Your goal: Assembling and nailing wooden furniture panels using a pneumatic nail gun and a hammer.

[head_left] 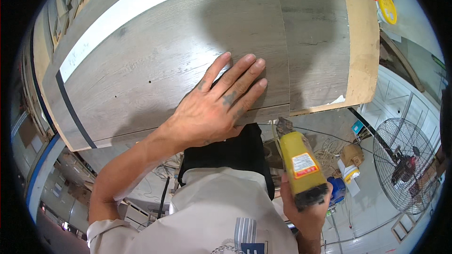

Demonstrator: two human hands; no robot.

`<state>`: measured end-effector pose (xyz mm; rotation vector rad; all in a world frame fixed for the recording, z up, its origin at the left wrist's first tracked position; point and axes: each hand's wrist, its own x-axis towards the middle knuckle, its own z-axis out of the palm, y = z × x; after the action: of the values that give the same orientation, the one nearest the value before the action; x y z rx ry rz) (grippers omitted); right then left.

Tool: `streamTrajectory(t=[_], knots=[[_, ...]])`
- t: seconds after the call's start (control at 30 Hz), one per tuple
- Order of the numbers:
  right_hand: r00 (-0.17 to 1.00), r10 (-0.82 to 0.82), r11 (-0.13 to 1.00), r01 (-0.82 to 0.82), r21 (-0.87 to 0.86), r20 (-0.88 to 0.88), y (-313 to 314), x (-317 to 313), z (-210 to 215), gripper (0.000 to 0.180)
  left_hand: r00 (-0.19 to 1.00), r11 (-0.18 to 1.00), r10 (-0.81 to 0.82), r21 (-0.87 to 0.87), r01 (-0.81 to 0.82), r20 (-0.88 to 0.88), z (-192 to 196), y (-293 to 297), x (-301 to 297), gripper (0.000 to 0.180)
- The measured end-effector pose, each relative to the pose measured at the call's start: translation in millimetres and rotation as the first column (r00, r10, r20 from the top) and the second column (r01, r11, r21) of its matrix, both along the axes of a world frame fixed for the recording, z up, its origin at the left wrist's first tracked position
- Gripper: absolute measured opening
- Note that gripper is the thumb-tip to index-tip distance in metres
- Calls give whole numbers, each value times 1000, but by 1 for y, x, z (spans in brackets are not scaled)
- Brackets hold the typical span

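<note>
My left hand (221, 96) lies flat on a grey wood-grain board (160, 56), its fingers stretched out and slightly apart, holding nothing. My left forearm reaches across the board's near edge. Below that edge, to the right, my right hand (303, 214) is closed around a yellow nail gun (301, 155) with a label on its body and a dark, worn rear cap. The tool's metal nose points away from me, close to the board's near edge; I cannot tell whether they touch. My right fingers are partly hidden beneath the tool.
Light wood panel (365, 51) shows beyond the board's right side. A white strip (141, 7) and a black strip (74, 108) cross the left part. A yellow-rimmed tub (387, 8) stands at the far right. On the floor are a fan (406, 164), a blue object (337, 190) and loose cables (329, 150).
</note>
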<state>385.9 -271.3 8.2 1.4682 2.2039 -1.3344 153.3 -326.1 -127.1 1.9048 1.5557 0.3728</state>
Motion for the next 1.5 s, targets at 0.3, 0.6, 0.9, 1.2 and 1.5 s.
streamTrajectory(t=[0.3,0.6,0.9,1.2,1.5], knots=[[985,-171,985,171,-29,-1,2,-8,-7,37,1000,1000,7,31,-7,16,0,0,-1,114],[972,-230,972,232,-40,47,5,-14,-2,36,1000,998,17,56,-19,25,5,0,2,110],[894,-444,886,448,-120,63,56,-47,-3,24,978,986,166,22,-164,-124,9,-49,-14,93],[851,-521,835,523,-172,64,75,-78,-9,29,963,978,207,46,-202,-175,6,-79,-32,87],[830,-551,817,557,-146,80,74,-86,-7,29,972,985,169,73,-159,-163,3,-79,-35,83]])
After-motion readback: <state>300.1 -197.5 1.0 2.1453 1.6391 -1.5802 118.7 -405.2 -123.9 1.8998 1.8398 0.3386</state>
